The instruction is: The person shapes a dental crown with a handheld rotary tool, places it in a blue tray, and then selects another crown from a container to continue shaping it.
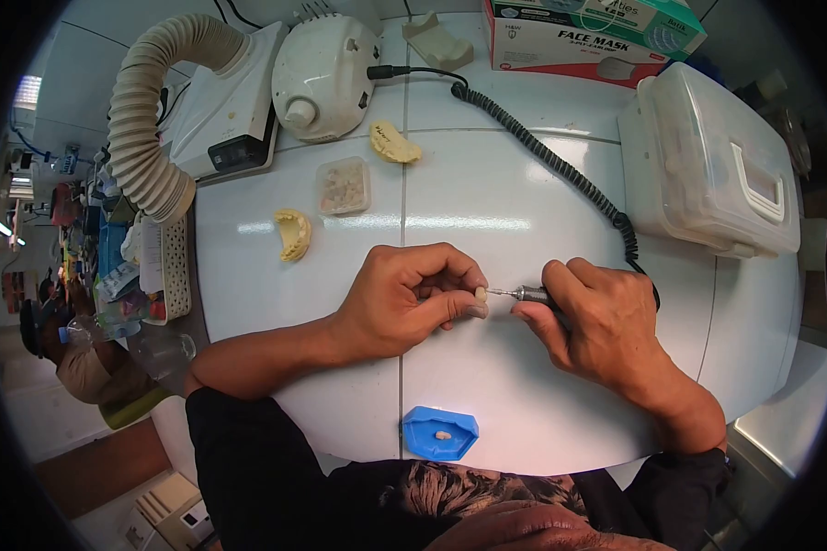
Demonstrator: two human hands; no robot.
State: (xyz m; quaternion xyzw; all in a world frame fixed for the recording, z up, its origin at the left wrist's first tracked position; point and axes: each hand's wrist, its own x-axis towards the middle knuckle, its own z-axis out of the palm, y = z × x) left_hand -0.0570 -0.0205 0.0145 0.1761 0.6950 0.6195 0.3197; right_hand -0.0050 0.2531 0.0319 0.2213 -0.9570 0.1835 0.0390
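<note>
Between the thumb and fingertips of my left hand (395, 298) is a small cream dental crown (481, 295). My right hand (602, 317) is closed around a dark rotary handpiece (535, 294), whose thin metal bur points left, its tip right at the crown. A black coiled cord (560, 151) runs from the handpiece up to a white control box (324, 78). Below my hands, near the front edge, lies a blue tray (423, 446) with small tooth-coloured pieces (443, 435) in it.
Left of centre are two yellow dental casts (293, 235) (395, 144) and a clear box (345, 186) of small pieces. A ribbed hose (133, 110) arches at the left. A lidded plastic case (708, 165) and a face mask box (579, 50) stand at the right. Another person (87, 367) is far left.
</note>
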